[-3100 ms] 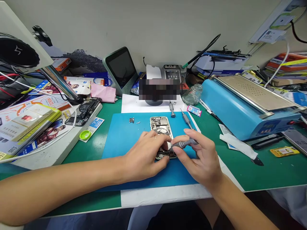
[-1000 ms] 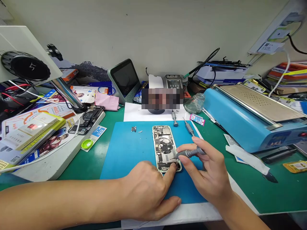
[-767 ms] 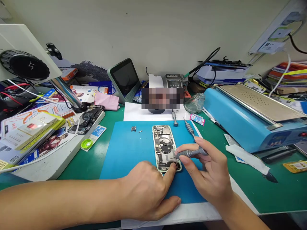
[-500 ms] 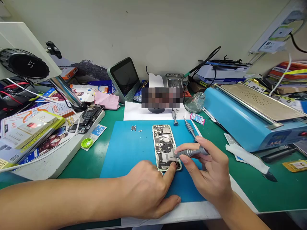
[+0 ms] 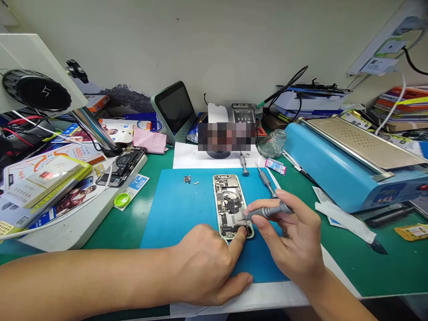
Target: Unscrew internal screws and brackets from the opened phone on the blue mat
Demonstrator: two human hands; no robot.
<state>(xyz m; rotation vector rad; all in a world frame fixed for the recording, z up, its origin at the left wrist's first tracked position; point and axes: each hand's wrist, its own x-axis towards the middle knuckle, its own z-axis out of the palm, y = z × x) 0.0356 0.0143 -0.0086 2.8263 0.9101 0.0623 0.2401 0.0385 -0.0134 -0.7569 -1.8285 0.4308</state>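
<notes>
An opened phone (image 5: 230,200), its inner parts showing, lies face up on the blue mat (image 5: 180,209). My left hand (image 5: 207,263) reaches across from the left, its index fingertip pressed on the phone's lower end. The thumb is stretched out over the mat, while the other fingers are mostly hidden. In my right hand (image 5: 294,240) is a grey screwdriver (image 5: 269,211), pinched between the fingers and tilted, with its thin tip over the phone's lower part. I cannot tell whether the tip touches. A small metal part (image 5: 187,179) and a tiny sliver (image 5: 196,183) lie left of the phone.
Two more screwdrivers, one upper (image 5: 244,165) and one nearer (image 5: 265,180), lie beyond the phone. A glass jar (image 5: 272,143) and a blue machine (image 5: 334,169) stand right. Left are a microscope stand (image 5: 90,127), boxes (image 5: 50,178) and another opened phone (image 5: 123,165).
The view has shifted very slightly. Both hands, the screwdriver and the phone keep almost the same places, and the screwdriver's tip shows a little more clearly over the phone.
</notes>
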